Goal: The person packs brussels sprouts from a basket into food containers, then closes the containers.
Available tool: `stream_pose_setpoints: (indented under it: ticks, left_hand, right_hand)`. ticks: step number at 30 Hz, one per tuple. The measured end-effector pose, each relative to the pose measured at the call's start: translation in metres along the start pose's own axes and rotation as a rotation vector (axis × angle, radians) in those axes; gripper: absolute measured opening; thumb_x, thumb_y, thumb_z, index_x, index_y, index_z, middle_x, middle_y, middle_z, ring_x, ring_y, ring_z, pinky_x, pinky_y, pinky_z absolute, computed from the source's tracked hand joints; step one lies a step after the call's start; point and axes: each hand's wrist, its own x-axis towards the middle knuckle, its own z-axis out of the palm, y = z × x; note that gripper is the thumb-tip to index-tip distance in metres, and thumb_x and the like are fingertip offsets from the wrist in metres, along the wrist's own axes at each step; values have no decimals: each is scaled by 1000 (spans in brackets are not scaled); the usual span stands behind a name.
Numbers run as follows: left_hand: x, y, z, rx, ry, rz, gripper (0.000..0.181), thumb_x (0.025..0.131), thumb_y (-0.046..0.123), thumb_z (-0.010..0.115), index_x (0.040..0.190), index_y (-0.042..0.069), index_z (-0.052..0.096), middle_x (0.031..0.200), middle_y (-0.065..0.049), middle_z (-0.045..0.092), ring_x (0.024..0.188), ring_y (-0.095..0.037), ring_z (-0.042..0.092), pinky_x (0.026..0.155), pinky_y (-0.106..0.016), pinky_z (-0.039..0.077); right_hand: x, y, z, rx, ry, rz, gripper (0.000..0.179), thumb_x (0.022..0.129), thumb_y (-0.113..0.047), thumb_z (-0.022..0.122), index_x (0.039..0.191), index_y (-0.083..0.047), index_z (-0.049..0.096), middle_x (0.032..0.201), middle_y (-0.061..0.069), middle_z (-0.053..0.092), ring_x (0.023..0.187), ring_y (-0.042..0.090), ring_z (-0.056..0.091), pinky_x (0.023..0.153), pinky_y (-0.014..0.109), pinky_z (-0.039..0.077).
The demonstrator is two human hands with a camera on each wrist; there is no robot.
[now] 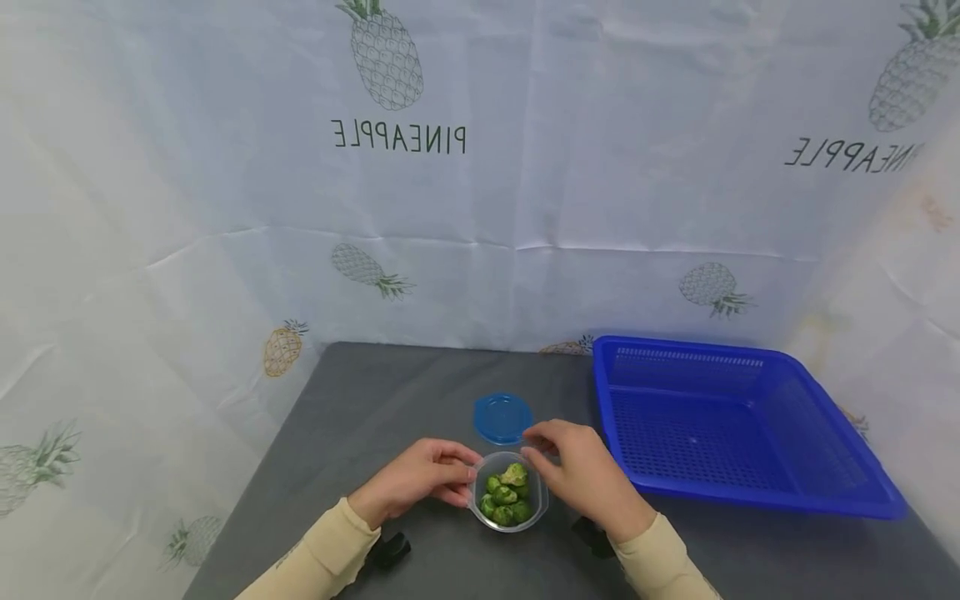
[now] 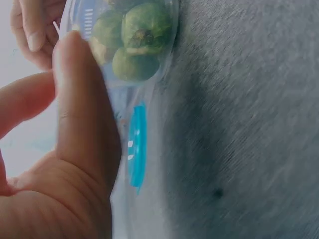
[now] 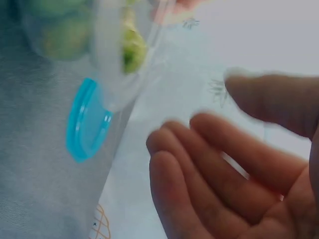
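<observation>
A clear round plastic container (image 1: 483, 521) stands on the grey table with several green Brussels sprouts (image 1: 503, 495) inside. My left hand (image 1: 423, 477) pinches its left rim between thumb and fingers. In the left wrist view the thumb (image 2: 82, 109) lies along the container's side, close to the sprouts (image 2: 144, 30). My right hand (image 1: 581, 467) hovers by the container's upper right edge. Its fingers (image 3: 219, 164) are relaxed and slightly bent, apart from the thumb, with nothing between them. Just behind the container lies a blue round lid (image 1: 502, 418), flat on the table.
A big blue plastic basket (image 1: 697, 492) sits at the right of the grey table (image 1: 390, 400). White cloth (image 1: 585, 183) with pineapple prints hangs behind and at both sides. Black straps (image 1: 392, 550) are around the wrists.
</observation>
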Motion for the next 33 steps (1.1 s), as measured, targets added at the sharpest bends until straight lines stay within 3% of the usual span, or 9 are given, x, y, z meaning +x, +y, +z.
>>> stream_pose_setpoints:
  ticks: [3,8,11,14,18,21,25,29,33]
  left_hand:
    - [3,6,-8,43,22,-4,42,108,27,69,137,-3,70,111,-14,76,94,-19,77,89,-36,70]
    - [25,26,-30,107,146,-20,46,111,24,63,140,-12,65,125,-27,72,105,-25,78,96,-40,68]
    - [46,40,-41,79,212,-95,46,109,19,64,140,-15,62,129,-30,71,109,-30,79,100,-42,66]
    - [67,50,-45,20,249,-185,45,107,17,66,139,-15,63,132,-30,70,113,-33,78,103,-42,65]
    - [82,55,-38,24,279,-267,43,105,16,65,136,-14,65,130,-29,71,112,-34,78,101,-41,66]
    - [86,57,-34,53,286,-292,42,103,16,65,133,-14,66,126,-29,73,106,-32,80,99,-41,67]
    - [89,57,-32,16,300,-316,37,102,11,65,130,-13,66,121,-27,74,94,-25,81,99,-40,67]
    - [89,54,-33,-40,326,-324,33,101,4,66,129,-13,64,116,-25,74,87,-22,80,96,-38,68]
    - [89,52,-34,-30,330,-308,37,98,-1,69,131,-15,62,107,-21,75,83,-19,79,93,-36,69]
  right_hand:
    - [18,1,-8,48,-26,91,21,105,-19,73,123,-11,79,111,2,80,95,14,76,84,36,67]
    - [64,8,-15,80,-213,241,38,109,-25,64,138,-1,70,129,16,76,115,31,74,96,50,64]
    - [90,16,-9,134,-318,355,49,109,-27,61,146,6,62,135,21,71,112,33,75,98,50,64]
    - [106,27,-5,207,-368,476,57,108,-25,59,151,12,53,128,25,71,99,32,77,89,44,68]
    - [109,39,1,274,-376,565,64,105,-21,58,155,14,42,118,27,72,96,34,79,81,40,70]
    - [109,42,7,310,-365,596,66,104,-20,59,157,15,40,113,26,73,94,33,79,80,40,71]
    - [108,41,12,356,-335,613,67,102,-18,62,155,16,40,109,26,72,90,33,80,77,38,71]
    - [108,38,14,374,-315,629,65,101,-18,65,152,17,44,114,28,72,89,32,81,76,36,71]
    - [107,36,13,355,-307,636,66,102,-20,66,155,15,44,128,30,68,91,31,81,77,35,70]
